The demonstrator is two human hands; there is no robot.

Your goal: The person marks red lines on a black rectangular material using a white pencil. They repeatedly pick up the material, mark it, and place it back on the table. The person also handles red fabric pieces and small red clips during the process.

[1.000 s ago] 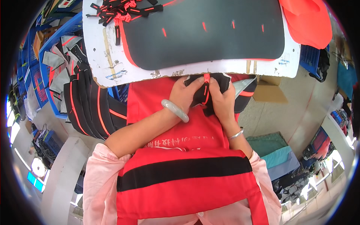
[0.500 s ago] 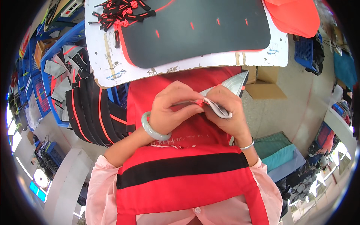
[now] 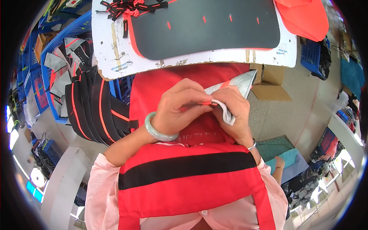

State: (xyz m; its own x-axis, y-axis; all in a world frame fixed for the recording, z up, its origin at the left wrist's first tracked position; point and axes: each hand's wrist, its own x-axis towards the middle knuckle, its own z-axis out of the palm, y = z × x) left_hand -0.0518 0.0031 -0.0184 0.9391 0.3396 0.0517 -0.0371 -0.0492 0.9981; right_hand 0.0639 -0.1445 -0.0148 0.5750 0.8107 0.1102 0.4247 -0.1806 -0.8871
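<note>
My left hand (image 3: 183, 102), with a pale green bangle at the wrist, pinches a small orange-red strip (image 3: 208, 102) between thumb and fingers. My right hand (image 3: 237, 111) is closed around a folded fabric piece (image 3: 245, 83), silvery grey with an orange stripe and a dark edge. One rolled end of it pokes out below the right fingers, and its pointed end spreads out beyond them. The two hands nearly touch above my red apron (image 3: 180, 188). Just where the strip meets the grey piece is partly covered by my fingers.
Ahead stands a white table (image 3: 109, 57) bearing a dark grey panel (image 3: 207, 34), black-and-orange fabric loops (image 3: 132, 8) and orange fabric (image 3: 304, 19). A blue crate (image 3: 48, 71) and black padded pieces (image 3: 90, 107) are left. Another person's hand (image 3: 281, 163) reaches over a teal-filled bin (image 3: 301, 168) at right.
Another person's hand has come into view over the bin at right. My hands keep their hold, with the orange-red strip showing a little more between them. The view has shifted slightly.
</note>
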